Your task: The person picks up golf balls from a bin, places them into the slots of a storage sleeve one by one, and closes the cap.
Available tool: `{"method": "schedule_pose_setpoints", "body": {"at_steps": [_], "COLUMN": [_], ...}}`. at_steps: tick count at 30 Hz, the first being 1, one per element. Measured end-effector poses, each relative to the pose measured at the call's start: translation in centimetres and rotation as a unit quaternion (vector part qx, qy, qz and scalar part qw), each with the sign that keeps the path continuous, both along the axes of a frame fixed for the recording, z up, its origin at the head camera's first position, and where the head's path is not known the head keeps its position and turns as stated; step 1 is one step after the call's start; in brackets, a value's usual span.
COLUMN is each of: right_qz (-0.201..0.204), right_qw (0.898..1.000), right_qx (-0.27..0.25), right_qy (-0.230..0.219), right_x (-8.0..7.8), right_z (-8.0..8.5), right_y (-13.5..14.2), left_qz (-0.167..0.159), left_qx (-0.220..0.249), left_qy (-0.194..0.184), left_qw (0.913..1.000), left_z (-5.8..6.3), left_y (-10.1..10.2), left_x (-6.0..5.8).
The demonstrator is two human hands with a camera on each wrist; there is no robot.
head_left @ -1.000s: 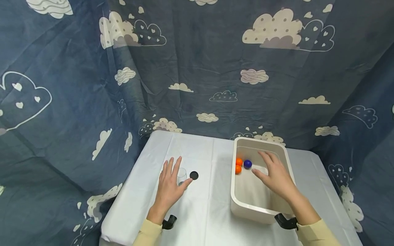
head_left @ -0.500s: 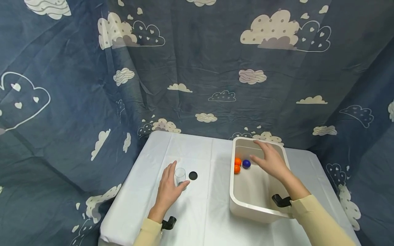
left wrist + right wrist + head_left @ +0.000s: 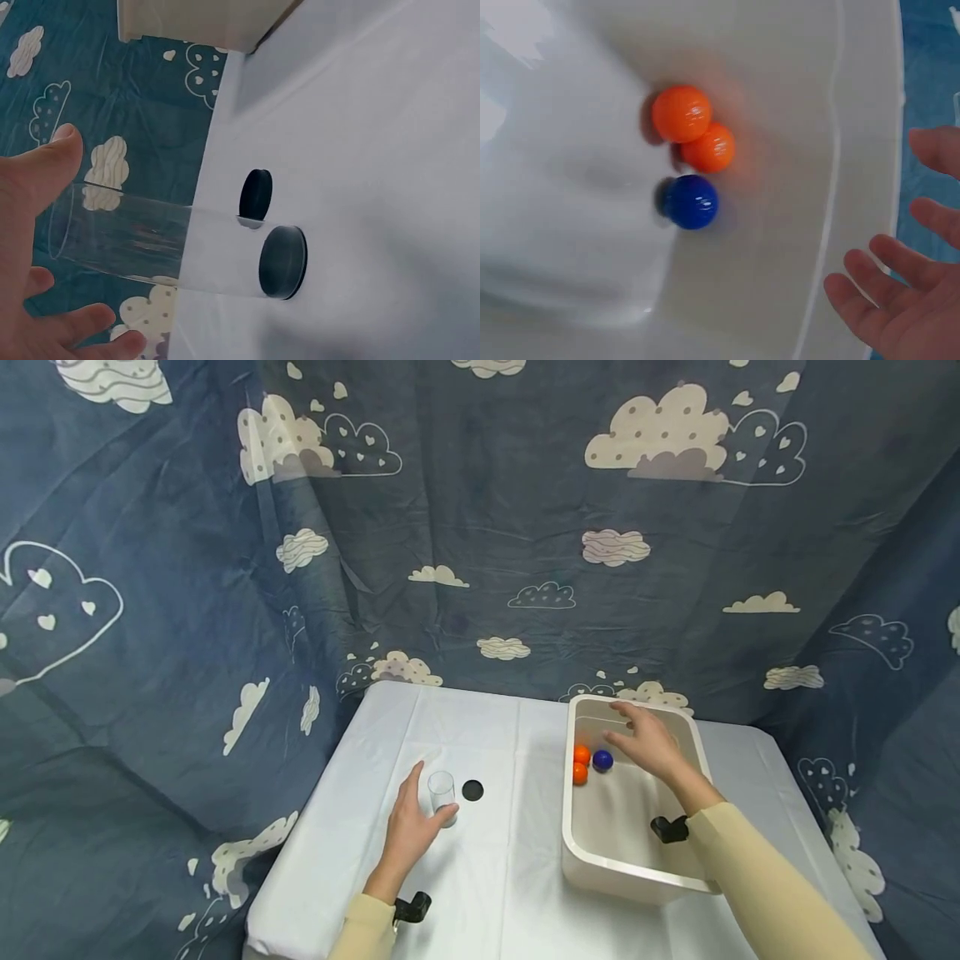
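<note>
My left hand (image 3: 408, 831) is spread beside a clear cylindrical container (image 3: 442, 787), thumb and fingers either side of it and straight. In the left wrist view the container (image 3: 135, 236) stands on a dark round base, with the thumb near its open rim. A black disc (image 3: 472, 790), like a lid, lies flat just right of it. Over the far part of a beige bin (image 3: 600, 872), my right hand (image 3: 651, 747) hovers with loose fingers and holds nothing. Inside the bin rest two orange balls (image 3: 681, 114) and a blue ball (image 3: 691, 202), grouped together by the left wall.
A white cloth covers the table (image 3: 480, 727), and the bin occupies its right side. Behind and beside the table hangs a dark blue curtain (image 3: 465, 510) with a cloud pattern. Black wrist cameras (image 3: 412, 907) sit on both wrists.
My right hand has moved farther over the bin, toward its back, with the forearm reaching across the right rim. My left hand has drawn slightly lower, uncovering more of the clear container. The balls have stayed put.
</note>
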State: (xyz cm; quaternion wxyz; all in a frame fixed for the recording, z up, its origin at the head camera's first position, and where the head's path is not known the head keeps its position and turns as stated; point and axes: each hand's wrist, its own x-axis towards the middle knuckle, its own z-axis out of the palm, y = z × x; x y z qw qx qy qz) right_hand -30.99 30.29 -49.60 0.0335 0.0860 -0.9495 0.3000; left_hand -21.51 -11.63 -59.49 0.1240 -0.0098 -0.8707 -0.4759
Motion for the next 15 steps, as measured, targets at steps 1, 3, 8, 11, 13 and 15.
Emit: {"method": "schedule_pose_setpoints", "body": {"at_steps": [1, 3, 8, 11, 13, 15], "right_qz": [-0.001, 0.001, 0.007, 0.000, -0.005, -0.009], "right_qw": [1.000, 1.000, 0.997, 0.994, 0.993, 0.993], "right_qx": [-0.004, -0.019, -0.059, -0.068, -0.066, -0.066], "right_qy": [-0.005, -0.016, -0.051, -0.080, -0.094, -0.102], "right_x": [-0.3, -0.8, -1.7, -2.0, -2.1, -2.2], "right_z": [-0.4, -1.2, -3.4, -4.4, -5.1, -5.7], "right_y": [0.1, 0.4, 1.0, 1.0, 1.0, 1.0], "left_qz": [0.001, -0.001, -0.009, -0.010, -0.010, -0.009], "left_qx": [0.006, 0.019, 0.055, 0.074, 0.088, 0.096], "left_qy": [-0.005, -0.011, -0.015, -0.018, -0.022, -0.026], "left_qw": [1.0000, 0.9998, 0.9984, 0.9970, 0.9958, 0.9949], "left_z": [-0.1, -0.4, -1.1, -1.4, -1.6, -1.8], "left_y": [0.0, 0.1, 0.2, 0.2, 0.2, 0.2], "left_x": [0.0, 0.0, -0.2, -0.5, -0.6, -0.7]}}
